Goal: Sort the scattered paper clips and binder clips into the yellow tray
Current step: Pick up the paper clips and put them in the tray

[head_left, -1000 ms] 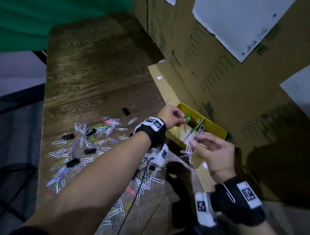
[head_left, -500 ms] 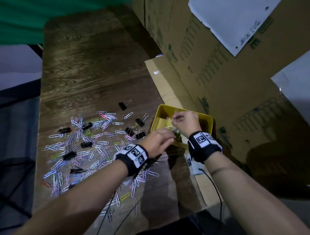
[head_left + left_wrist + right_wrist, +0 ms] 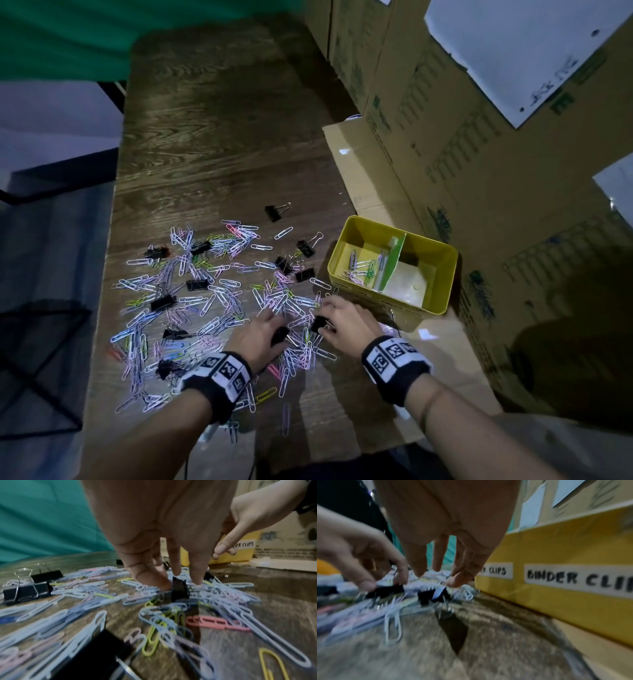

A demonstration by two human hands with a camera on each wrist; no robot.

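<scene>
Two hands, two binder clips: pick cleanly, drop right of the divider

Table [image 3: 212, 144]: clip scatter, mostly uncollected.
Yellow tray [image 3: 442, 274]: far right; left bay holds paper clips [image 3: 359, 270], right bay bare.
Left hand [image 3: 260, 334]: fingers narrowed, pinching one black binder clip [image 3: 179, 589].
Right hand [image 3: 346, 318]: fingertips closing on second binder clip [image 3: 433, 595]; hold unclear.
Advice: lift by body, shed tangled wire.

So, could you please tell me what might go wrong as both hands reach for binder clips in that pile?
The left hand pinches a binder clip lying among loose paper clips, so some may snag and ride along. In the yellow tray, the compartment beyond the green divider shows no clips yet; a clip could land in the paper-clip side.
</scene>
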